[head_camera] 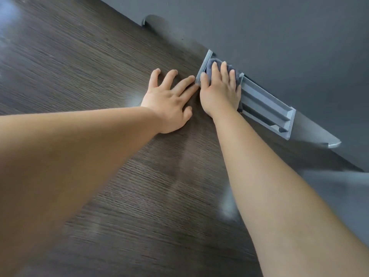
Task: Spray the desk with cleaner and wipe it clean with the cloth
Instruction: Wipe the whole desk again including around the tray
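The dark wood-grain desk point(99, 76) fills most of the head view. My right hand point(219, 90) lies flat, fingers straight, pressing a grey cloth point(211, 66) onto the left end of a grey cable tray point(267, 108) set into the desk's far edge. Most of the cloth is hidden under that hand. My left hand point(169, 98) rests flat on the desk just left of the right hand, fingers spread, fingertips near the tray's corner. No spray bottle is in view.
A dark grey wall point(279, 27) runs along the desk's far edge. A rounded grey fitting point(151, 22) sits at that edge further left. A smaller grey bracket point(333, 143) shows right of the tray. Wet sheen marks the desk surface.
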`<state>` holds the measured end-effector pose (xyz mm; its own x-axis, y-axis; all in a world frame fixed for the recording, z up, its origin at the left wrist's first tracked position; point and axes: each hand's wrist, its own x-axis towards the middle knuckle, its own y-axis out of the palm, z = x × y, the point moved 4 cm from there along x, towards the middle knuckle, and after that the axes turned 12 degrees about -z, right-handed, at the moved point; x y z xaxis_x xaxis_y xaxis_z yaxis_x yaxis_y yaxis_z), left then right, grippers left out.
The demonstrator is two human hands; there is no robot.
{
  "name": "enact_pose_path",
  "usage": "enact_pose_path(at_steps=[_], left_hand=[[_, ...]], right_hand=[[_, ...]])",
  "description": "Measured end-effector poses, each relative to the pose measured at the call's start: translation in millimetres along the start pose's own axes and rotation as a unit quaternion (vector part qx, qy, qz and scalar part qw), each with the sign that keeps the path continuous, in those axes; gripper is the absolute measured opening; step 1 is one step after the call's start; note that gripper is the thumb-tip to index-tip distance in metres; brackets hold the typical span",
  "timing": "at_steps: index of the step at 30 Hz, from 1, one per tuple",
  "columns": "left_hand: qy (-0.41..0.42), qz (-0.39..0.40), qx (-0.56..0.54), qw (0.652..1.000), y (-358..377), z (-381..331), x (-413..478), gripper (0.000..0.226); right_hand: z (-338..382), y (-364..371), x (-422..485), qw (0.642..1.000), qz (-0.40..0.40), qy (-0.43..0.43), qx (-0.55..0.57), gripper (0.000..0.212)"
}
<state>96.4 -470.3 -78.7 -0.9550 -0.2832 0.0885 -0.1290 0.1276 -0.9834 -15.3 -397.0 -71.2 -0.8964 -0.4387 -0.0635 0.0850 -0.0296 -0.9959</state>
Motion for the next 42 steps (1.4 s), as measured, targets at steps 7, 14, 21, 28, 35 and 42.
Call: enact_pose_path(at_steps=[7, 14, 21, 28, 35, 42], left_hand=[[-0.005, -0.009, -0.001, 1.0, 1, -2, 4, 0.059], [0.001, -0.008, -0.003, 1.0, -1, -3, 4, 0.061], [-0.003, -0.024, -0.013, 1.0, 0, -2, 2, 0.062], [0.0, -0.03, -0.01, 0.999, 0, -1, 3, 0.061], [0.005, -0.047, -0.015, 0.999, 0, -1, 3, 0.061], [0.005, -0.05, -0.014, 0.999, -1, 0, 4, 0.06]], right_hand=[[-1, 1, -24, 1.0, 0.013, 0.008, -0.001, 0.056], [9, -3, 12, 0.998, 0.016, 0.065, 0.008, 0.056], [9, 4, -8, 0.996, 0.011, 0.087, -0.013, 0.059], [9, -5, 20, 0.995, 0.017, 0.092, -0.016, 0.059], [-1, -1, -17, 0.999, 0.007, 0.034, -0.004, 0.056], [4, -3, -11, 1.0, 0.005, 0.005, -0.003, 0.053]])
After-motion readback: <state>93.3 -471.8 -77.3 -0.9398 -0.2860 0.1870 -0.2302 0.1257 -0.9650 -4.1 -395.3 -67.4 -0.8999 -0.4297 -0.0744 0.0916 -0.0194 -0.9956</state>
